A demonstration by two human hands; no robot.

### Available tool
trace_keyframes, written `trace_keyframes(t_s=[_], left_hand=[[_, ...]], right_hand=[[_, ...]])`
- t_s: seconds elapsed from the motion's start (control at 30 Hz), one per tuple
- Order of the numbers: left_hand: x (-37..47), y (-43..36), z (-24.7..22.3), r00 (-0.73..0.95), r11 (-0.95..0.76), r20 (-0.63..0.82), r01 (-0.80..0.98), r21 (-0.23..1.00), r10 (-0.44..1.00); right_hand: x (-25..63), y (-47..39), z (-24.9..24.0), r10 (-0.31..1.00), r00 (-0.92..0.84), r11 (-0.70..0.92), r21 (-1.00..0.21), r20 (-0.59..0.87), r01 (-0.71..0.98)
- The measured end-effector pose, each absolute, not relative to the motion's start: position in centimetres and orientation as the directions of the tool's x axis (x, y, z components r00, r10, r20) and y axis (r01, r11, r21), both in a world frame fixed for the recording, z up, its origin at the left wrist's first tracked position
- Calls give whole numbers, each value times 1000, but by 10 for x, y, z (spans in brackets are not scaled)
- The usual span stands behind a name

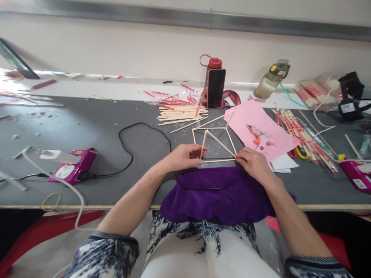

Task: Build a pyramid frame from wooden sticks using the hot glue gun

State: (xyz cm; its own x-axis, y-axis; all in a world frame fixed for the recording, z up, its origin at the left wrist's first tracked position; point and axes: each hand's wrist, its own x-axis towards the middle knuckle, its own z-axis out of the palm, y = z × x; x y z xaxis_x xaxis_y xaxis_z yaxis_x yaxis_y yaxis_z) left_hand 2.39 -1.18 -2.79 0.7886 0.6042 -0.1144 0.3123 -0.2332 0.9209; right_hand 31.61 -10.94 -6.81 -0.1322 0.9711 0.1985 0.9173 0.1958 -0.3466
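Note:
A frame of joined wooden chopsticks (218, 160) rests in front of me, with an upright triangle at its near end and another at its far end. My left hand (188, 156) pinches the near left corner, where a slanting stick meets the base. At the near right corner, the fingers of my right hand (252, 161) are closed on the joint. Just below the near base stick lies a bunched purple cloth (214, 193). The fingertips partly cover both corner joints.
Behind the frame lie loose chopsticks (181, 114) and torn wrappers (188, 96). A phone (216, 88) leans on a red-capped bottle. Pink paper (255, 119) with pliers (256, 137) and wrapped chopsticks (304, 135) lie right. Left is a purple power strip (74, 166) with a black cord (131, 154).

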Motion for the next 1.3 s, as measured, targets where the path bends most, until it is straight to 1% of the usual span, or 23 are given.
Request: trace_keyframes(t_s=[0.2, 0.3, 0.57, 0.73, 0.87, 1.07, 1.3], left_hand=[[27, -12, -31, 783, -181, -132, 298, 937, 608], [27, -12, -31, 782, -182, -138, 306, 934, 607], [27, -11, -35, 777, -185, -124, 297, 937, 618], [26, -11, -36, 763, -184, -116, 296, 937, 636], [26, -12, -33, 757, -232, -101, 320, 918, 645], [25, -10, -30, 724, -279, -65, 345, 896, 687], [20, -8, -24, 672, -219, -35, 289, 932, 739]], right_hand=[[315, -108, -67, 970, -162, 216, -344, 181, 914], [314, -108, -66, 972, -156, 209, -347, 174, 914], [317, -110, -73, 957, -145, 240, -409, 250, 880], [319, -113, -81, 942, -120, 244, -398, 313, 884], [317, -117, -81, 936, -96, 236, -403, 338, 884], [312, -124, -73, 929, -58, 196, -353, 365, 915], [309, -128, -68, 932, -57, 173, -301, 357, 938]])
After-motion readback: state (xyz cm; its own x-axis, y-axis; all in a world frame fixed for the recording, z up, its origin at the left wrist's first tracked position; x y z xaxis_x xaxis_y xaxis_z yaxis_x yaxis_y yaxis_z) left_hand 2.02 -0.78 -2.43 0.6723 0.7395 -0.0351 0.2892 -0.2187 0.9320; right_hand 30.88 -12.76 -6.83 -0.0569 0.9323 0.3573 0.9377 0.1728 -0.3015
